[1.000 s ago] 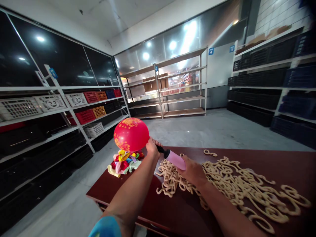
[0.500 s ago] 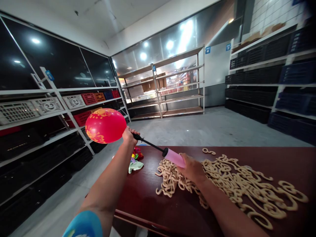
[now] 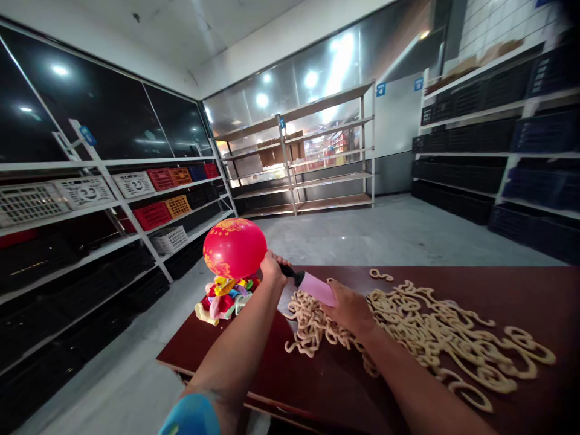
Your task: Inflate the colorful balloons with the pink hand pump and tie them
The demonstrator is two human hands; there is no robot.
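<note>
A red balloon with gold print is blown up on the tip of a pink hand pump. My left hand is closed round the balloon's neck and the pump's black end. My right hand grips the pink barrel, low over a dark red table. The pump's black rod is pushed in and barely shows. Below the balloon lies a heap of flat coloured balloons at the table's left corner.
A wide spread of cream curly foam shapes covers the table's right half. White shelving with coloured and white baskets lines the left wall. Dark crates fill racks on the right. Grey floor lies beyond.
Half a second ago my left hand had pulled the balloon out to the left with the rod extended. It has now pushed back in towards the barrel.
</note>
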